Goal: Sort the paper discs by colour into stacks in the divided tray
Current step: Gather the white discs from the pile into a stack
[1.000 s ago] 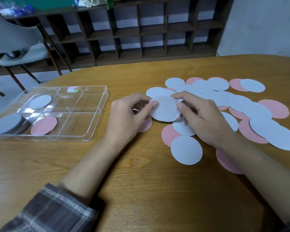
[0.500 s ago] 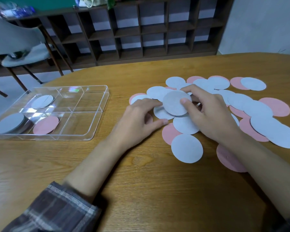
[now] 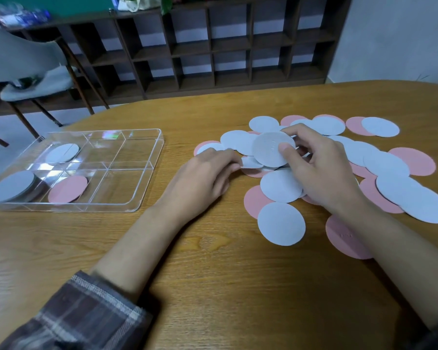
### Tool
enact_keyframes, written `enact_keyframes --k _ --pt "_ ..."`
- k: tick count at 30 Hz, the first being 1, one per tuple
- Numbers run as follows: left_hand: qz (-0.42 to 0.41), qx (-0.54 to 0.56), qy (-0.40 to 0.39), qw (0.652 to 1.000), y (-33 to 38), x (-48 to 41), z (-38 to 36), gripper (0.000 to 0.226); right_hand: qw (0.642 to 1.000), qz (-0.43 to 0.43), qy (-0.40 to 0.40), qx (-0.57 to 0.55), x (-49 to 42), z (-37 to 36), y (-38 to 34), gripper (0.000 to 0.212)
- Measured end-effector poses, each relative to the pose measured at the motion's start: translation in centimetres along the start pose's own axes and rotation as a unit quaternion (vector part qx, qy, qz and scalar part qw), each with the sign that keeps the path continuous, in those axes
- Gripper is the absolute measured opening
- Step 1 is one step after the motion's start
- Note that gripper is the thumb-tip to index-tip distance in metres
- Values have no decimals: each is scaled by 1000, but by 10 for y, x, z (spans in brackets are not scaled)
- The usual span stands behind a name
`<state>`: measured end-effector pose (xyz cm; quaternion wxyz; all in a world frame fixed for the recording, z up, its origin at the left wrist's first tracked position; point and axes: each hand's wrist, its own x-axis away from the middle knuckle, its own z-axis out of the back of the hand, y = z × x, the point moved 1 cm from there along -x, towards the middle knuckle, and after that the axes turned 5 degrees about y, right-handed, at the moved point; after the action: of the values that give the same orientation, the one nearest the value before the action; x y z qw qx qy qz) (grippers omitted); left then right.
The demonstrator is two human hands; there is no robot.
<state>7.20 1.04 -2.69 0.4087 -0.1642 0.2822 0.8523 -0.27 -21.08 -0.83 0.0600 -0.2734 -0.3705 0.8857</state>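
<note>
While the tray (image 3: 137,198) is sitting near the desk's (image 3: 213,286) left edge holding grey and pink discs, the left hand (image 3: 202,178) is pinching a disc's (image 3: 250,162) edge, and the right hand (image 3: 321,170) is pinching a raised grey disc (image 3: 268,147) above the pile (image 3: 390,170) toward the right edge.

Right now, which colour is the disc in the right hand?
Pale grey disc, seen in the head view.

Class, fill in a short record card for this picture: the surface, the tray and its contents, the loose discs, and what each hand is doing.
Surface: wooden table
Tray: clear, divided, left of the pile
Tray contents: grey stack, pink disc, pale disc
Loose discs: pale blue and pink, overlapping, unsorted
Right hand: pinches a grey disc lifted above the pile
Left hand: fingers at the edge of a pale disc in the pile
</note>
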Motion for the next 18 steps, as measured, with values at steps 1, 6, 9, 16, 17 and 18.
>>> enact_keyframes --k 1,6,9,16,17,18 --pt "6 4 14 1000 0 0 1 16 1000 -1 2 -1 -1 0 1 24" --pt "32 26 99 994 11 -2 7 11 999 3 -19 -41 0 -1 -1 20" --pt "60 73 115 989 19 -3 8 10 997 21 -54 -59 4 -3 -4 22" --pt "118 148 141 972 23 -2 5 8 994 30 -79 -70 5 -5 -5 27" --pt "118 148 145 971 24 -2 5 7 994 29 -79 -69 5 -4 -5 28" --pt "115 148 151 971 25 -2 6 6 994 27 -81 -68 5 -4 -4 28"
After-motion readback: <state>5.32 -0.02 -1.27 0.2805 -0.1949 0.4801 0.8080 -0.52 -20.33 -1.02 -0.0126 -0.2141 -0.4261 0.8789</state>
